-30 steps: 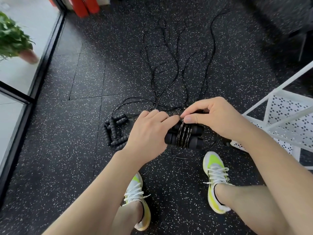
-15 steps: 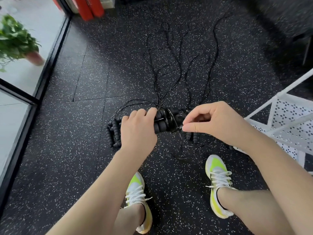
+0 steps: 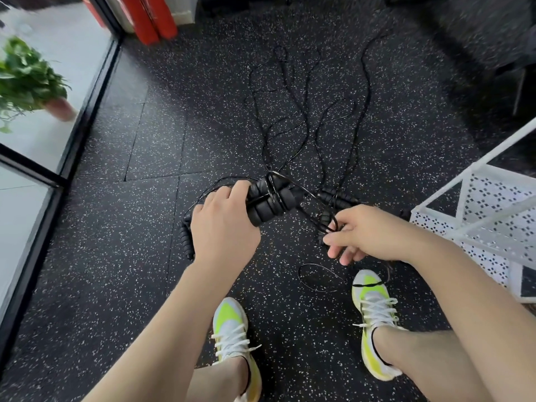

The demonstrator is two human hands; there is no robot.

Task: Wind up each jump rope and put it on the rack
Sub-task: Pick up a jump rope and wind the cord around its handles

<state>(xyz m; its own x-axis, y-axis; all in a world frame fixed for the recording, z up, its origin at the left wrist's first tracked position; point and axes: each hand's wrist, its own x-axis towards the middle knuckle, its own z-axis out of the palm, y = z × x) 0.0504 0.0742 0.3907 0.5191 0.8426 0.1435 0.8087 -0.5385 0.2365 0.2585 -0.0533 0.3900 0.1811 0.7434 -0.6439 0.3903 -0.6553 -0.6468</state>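
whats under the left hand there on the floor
Below and behind the left hand, more black rope handles lie on the speckled floor, poking out at its left edge. How many lie there cannot be told: the hand covers the rest.

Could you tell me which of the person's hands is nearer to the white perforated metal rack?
The right hand, pinching a black cord loop, is just left of the white perforated metal rack. The left hand, gripping the black foam handles, is farther left.
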